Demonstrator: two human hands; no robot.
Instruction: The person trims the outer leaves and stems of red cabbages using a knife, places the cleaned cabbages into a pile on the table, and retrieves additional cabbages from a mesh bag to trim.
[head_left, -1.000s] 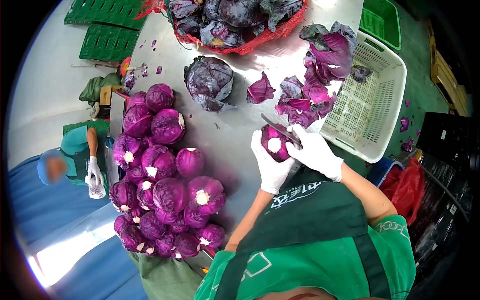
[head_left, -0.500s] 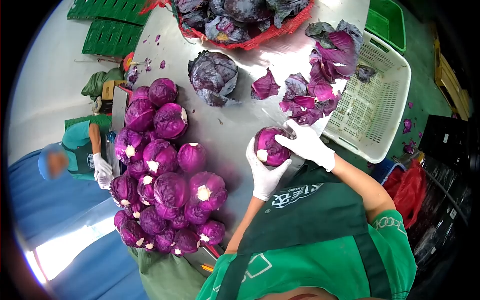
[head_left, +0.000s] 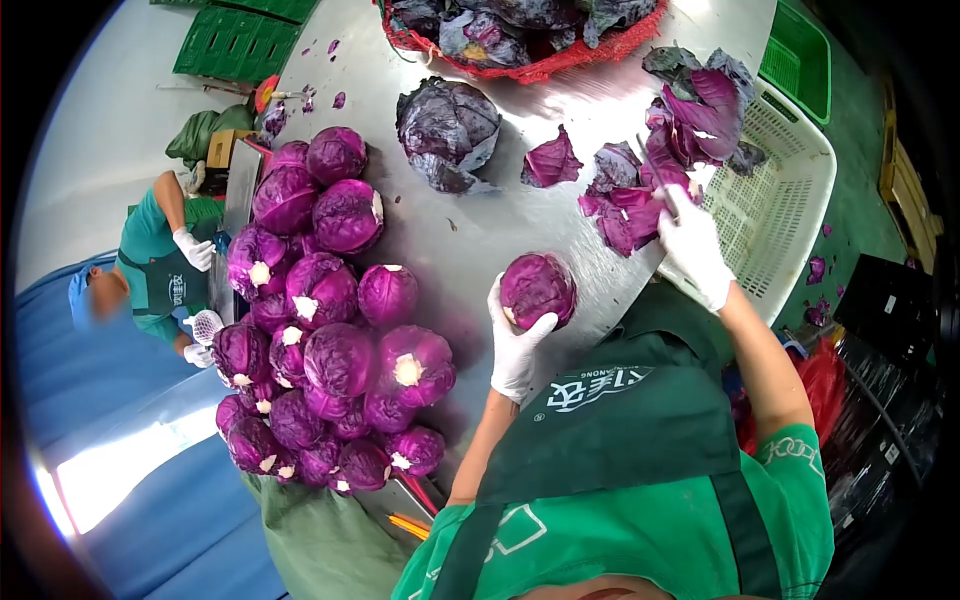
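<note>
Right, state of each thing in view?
Left hand: cupped round held cabbage
Held cabbage: whole, outer leaves off
Right hand: gripping knife
Knife: in hand, over leaves
Loose leaves: detached, heaped
Dark cabbage: untrimmed
Purple cabbages: trimmed, piled
Net sack: open, cabbages inside
White crate: open, upright

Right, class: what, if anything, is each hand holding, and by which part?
The left hand cups a purple cabbage by its near left side. The right hand grips a knife at its near end, blade pointing away.
</note>
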